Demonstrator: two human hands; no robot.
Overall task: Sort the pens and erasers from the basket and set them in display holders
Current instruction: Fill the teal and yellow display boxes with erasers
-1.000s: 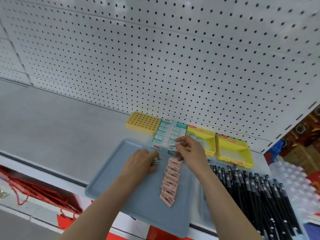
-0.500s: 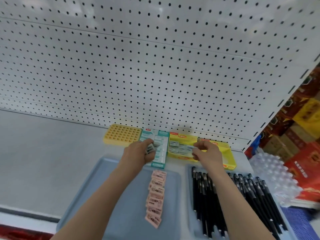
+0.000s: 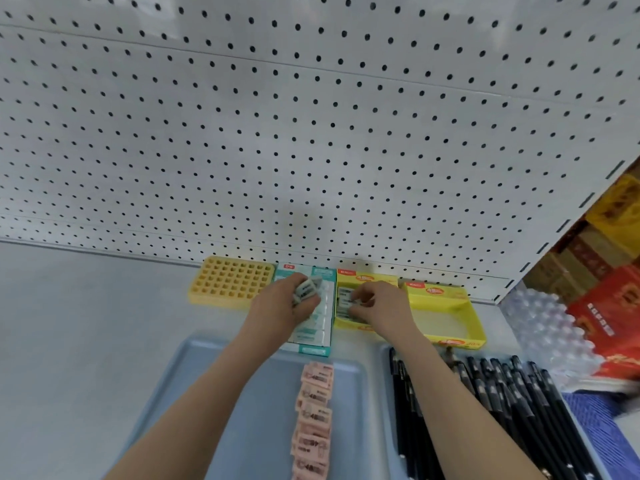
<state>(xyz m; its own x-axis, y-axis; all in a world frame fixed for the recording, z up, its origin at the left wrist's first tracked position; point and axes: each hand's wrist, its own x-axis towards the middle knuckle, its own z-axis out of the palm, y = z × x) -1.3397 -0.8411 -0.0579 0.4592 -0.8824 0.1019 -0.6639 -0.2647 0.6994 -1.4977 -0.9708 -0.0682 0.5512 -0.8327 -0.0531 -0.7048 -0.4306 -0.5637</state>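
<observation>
Hands first: the left hand (image 3: 284, 306) is curled round a small stack of grey erasers (image 3: 306, 289) and holds it above the far end of the teal box (image 3: 320, 332). The right hand (image 3: 381, 306) has its fingers bent down into the first yellow box (image 3: 367, 277), pinching a grey eraser (image 3: 348, 301) among others lying there. We cannot tell how many it holds.

Four holders stand in a line against the foot of the pegboard wall (image 3: 311, 133), side by side with almost no gap: the yellow grid holder (image 3: 230, 282) at the left, then the teal box, then the first yellow box, then the second yellow box (image 3: 446, 317), whose floor we see bare.

Near us, the left tray (image 3: 225, 393) carries a column of pink erasers (image 3: 313, 417) running toward its near edge; the tray's far rim nearly meets the teal box. Both forearms cross above the trays. Black pens (image 3: 519, 410) lie packed on the right tray (image 3: 386, 427), tips toward the yellow boxes.

Room to move: the grey shelf (image 3: 86, 323) lies open to the left of the grid holder. On the right, a pack of water bottles (image 3: 543, 327) crowds the shelf end, near the second yellow box.
</observation>
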